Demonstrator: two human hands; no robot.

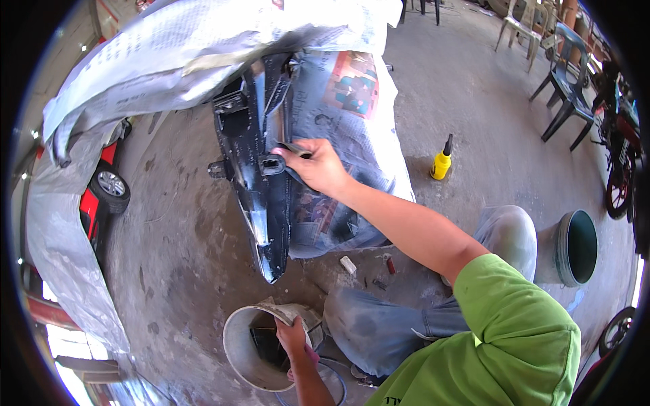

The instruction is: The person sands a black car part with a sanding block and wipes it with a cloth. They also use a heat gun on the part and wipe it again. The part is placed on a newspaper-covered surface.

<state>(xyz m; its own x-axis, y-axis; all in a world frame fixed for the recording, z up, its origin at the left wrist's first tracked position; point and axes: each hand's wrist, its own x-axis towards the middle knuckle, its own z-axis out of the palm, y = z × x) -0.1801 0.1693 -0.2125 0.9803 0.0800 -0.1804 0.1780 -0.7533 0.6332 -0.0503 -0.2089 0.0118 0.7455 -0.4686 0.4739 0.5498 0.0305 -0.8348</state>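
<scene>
A long glossy black vehicle panel (261, 183), wet-looking and tapering to a point toward me, leans along the paper-covered mass in front. My right hand (318, 166) lies on its right edge, thumb and fingers closed on a folded dark sheet that looks like sandpaper (292, 147). The thumb rests beside a small square socket (272, 164) on the panel. Lower down, my left hand (291, 336) reaches over the near right side of a pale bucket (235, 331), fingers curled; what they grip is hidden. Something pink (312, 356) shows beside that wrist. Dark liquid appears inside the bucket.
Newspaper and plastic sheeting (203, 40) drape the far side. A yellow bottle (441, 166) with a black nozzle stands right, beyond a white block (348, 264) on the floor. A dark green bucket (577, 247), plastic chairs (569, 81) and a motorcycle (619, 149) line the right.
</scene>
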